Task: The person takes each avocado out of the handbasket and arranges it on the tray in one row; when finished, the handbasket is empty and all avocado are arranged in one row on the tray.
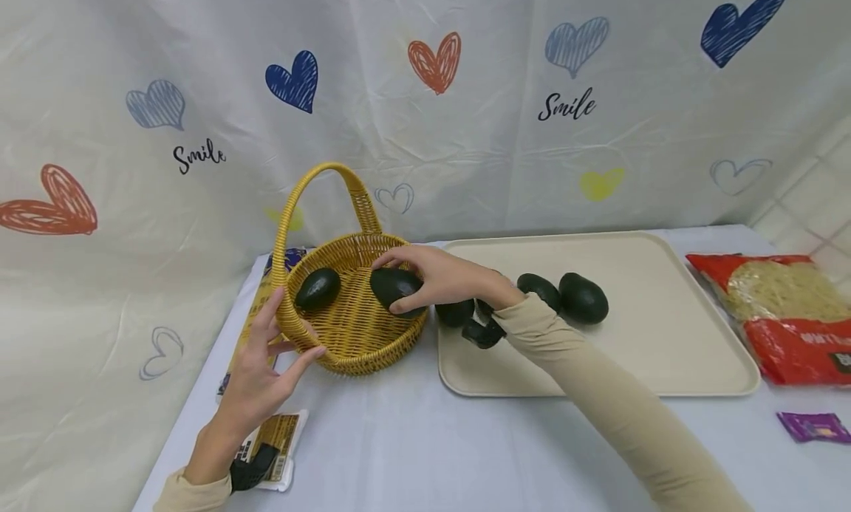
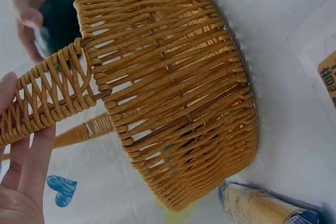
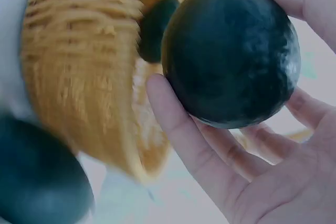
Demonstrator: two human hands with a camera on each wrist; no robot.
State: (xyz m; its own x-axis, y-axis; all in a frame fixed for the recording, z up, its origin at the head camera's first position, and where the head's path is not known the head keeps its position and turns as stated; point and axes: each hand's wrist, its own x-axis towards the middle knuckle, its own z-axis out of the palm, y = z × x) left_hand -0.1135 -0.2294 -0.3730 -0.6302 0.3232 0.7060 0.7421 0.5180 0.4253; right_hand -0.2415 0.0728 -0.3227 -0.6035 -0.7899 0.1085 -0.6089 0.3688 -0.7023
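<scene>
Avocado (image 1: pixel 397 289) is gripped by right hand (image 1: pixel 444 277) over basket (image 1: pixel 352 335); basket rim at 9 o'clock is touched by relaxed left hand (image 1: pixel 261 375).

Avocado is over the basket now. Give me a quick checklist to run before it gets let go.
1. Right hand has a firm grip on the avocado: ok, fingers curl round it in the right wrist view.
2. Avocado is above the wicker basket, inside the rim: ok, though close to the right edge.
3. Left hand steadies the basket: ok, fingers touch the rim at the base of the handle.
4. Free space in the basket: ok, only one other avocado lies at the left.
5. Basket sits flat on the table: cannot tell, its base is not clear.
6. Supply left on the tray: ok, more avocados remain.
</scene>
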